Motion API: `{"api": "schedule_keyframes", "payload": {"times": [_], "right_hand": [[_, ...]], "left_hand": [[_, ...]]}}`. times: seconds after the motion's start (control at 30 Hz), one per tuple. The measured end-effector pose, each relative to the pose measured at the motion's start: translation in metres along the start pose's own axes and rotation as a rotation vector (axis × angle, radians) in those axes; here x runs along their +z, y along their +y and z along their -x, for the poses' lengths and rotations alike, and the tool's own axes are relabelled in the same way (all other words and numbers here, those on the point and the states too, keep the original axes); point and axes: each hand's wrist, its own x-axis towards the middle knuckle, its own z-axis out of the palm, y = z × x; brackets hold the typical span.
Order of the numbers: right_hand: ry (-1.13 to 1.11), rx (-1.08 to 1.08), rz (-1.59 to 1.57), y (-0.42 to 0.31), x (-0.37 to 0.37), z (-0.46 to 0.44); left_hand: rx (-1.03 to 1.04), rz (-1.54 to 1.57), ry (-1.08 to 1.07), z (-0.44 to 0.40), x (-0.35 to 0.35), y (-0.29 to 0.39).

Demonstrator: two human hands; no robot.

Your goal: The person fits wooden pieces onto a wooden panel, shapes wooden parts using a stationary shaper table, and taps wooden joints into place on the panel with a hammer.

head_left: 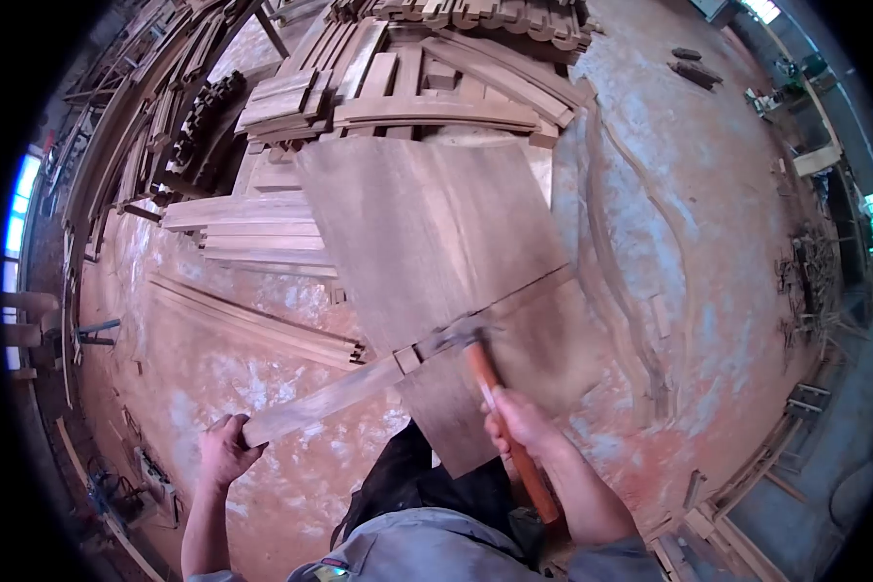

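My left hand (231, 451) is closed around the near-left end of a long wooden rail (320, 400). The rail runs up and to the right onto a wide wooden panel (417, 223), with a small square cut or block showing near its middle. In my right hand (524, 422) is a hammer (529, 485), gripped by its orange-brown handle. The hammer's head is over the rail where it meets the panel; blur hides whether it touches. A dark joint line continues from there towards the panel's right edge.
Stacks of cut boards (436, 112) lie behind the panel, with more planks (262, 228) to its left. Thin strips (252, 325) rest on the dusty floor. Long curved pieces (606, 233) lie at right. Timber leans along the left side (116, 145).
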Motion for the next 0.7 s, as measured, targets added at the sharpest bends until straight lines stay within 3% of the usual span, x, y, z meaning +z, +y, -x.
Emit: {"api": "schedule_keyframes", "payload": {"times": [0.07,0.13,0.23,0.47,0.57,0.7], "right_hand": [[0.072,-0.060,-0.234,0.007,-0.004,-0.003],[0.006,-0.053,-0.305,0.013,0.004,-0.003],[-0.114,0.024,0.009,0.018,0.009,-0.004],[0.110,-0.108,-0.394,0.029,-0.007,0.006],[-0.033,-0.003,-0.057,0.022,0.017,0.004],[0.024,-0.045,-0.100,0.030,0.010,0.007]], "left_hand": [[-0.010,-0.010,-0.010,0.003,0.000,0.000],[-0.011,-0.006,-0.005,0.001,0.001,0.001],[-0.013,-0.004,-0.012,0.001,-0.001,0.002],[0.034,-0.020,0.048,0.003,0.010,-0.008],[0.003,0.004,0.025,0.004,0.008,-0.004],[-0.009,0.006,0.017,0.004,0.006,-0.005]]}}
